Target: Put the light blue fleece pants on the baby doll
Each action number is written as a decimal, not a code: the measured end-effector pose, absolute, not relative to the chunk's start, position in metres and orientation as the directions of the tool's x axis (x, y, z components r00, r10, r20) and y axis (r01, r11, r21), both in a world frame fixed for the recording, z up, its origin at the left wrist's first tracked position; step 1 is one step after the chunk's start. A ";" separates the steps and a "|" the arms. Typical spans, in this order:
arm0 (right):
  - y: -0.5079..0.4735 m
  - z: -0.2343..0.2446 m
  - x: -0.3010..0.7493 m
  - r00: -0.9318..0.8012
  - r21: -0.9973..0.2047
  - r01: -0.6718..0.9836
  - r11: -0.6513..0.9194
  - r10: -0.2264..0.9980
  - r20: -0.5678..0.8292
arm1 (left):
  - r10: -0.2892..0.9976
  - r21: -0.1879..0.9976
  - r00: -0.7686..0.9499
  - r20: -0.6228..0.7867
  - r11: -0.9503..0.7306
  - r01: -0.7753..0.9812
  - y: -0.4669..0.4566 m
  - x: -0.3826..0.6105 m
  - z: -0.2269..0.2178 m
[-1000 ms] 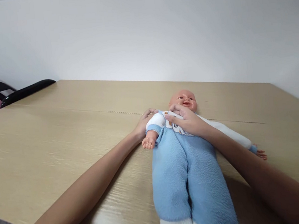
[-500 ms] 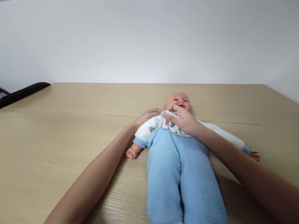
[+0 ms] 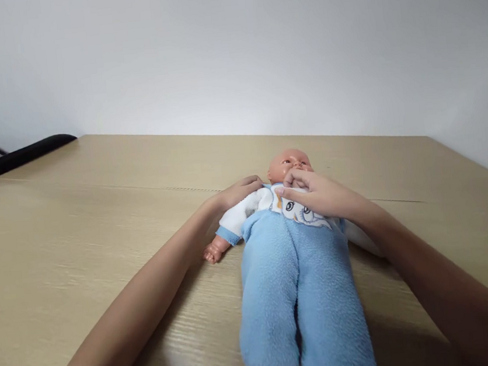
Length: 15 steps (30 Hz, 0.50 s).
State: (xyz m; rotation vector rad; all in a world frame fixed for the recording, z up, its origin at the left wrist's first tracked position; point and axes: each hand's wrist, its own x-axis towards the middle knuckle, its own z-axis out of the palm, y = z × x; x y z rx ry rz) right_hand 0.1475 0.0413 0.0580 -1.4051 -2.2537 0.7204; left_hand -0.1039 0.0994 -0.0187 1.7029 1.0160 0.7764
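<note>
A baby doll (image 3: 298, 247) lies on its back on the table, feet toward me. It wears a fleecy outfit with light blue legs, white sleeves and an embroidered animal face on the chest. My left hand (image 3: 241, 191) is closed at the doll's shoulder on the left side, its fingertips partly hidden by the cloth. Across the upper chest, my right hand (image 3: 322, 193) has its fingers curled at the collar, just below the doll's chin. My right forearm covers most of the doll's arm on that side.
The wooden table (image 3: 99, 223) has a thin seam running across it. A white wall (image 3: 220, 50) rises behind its far edge. At the far left stands a black chair (image 3: 25, 156) with something pink beside it.
My right hand has shifted right across the doll's chest, uncovering more of the embroidered face. Its forearm now hides the doll's hand on that side. My left hand has barely moved.
</note>
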 end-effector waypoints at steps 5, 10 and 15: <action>0.043 0.057 0.151 -0.455 -0.607 0.706 0.365 0.890 0.006 | 0.866 0.740 0.379 0.326 -0.483 0.468 0.079 -0.110 0.016; 0.044 0.056 0.150 -0.487 -0.629 0.666 0.400 0.873 0.040 | 0.684 0.857 0.712 0.160 -0.454 0.244 0.044 -0.119 0.056; 0.050 0.048 0.155 -0.525 -0.689 0.617 0.380 0.851 -0.001 | 0.691 0.820 0.719 -0.073 -0.369 0.437 0.035 -0.130 0.061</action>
